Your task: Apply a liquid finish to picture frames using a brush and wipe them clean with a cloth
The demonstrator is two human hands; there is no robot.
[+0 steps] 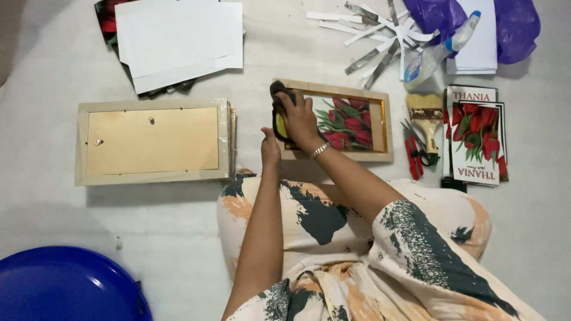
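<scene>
Picture frame (357,122) flat on floor just ahead of knees. Right hand (299,119) curled over dark-and-yellow cloth (278,110), pressing it on frame's left side. Left hand (270,148) loosely closed, touching frame's near-left edge.

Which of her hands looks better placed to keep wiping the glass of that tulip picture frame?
The right hand, probably. It already presses the dark and yellow cloth onto the left end of the picture frame. The left hand only rests at the frame's near left corner, as if steadying it.
</scene>
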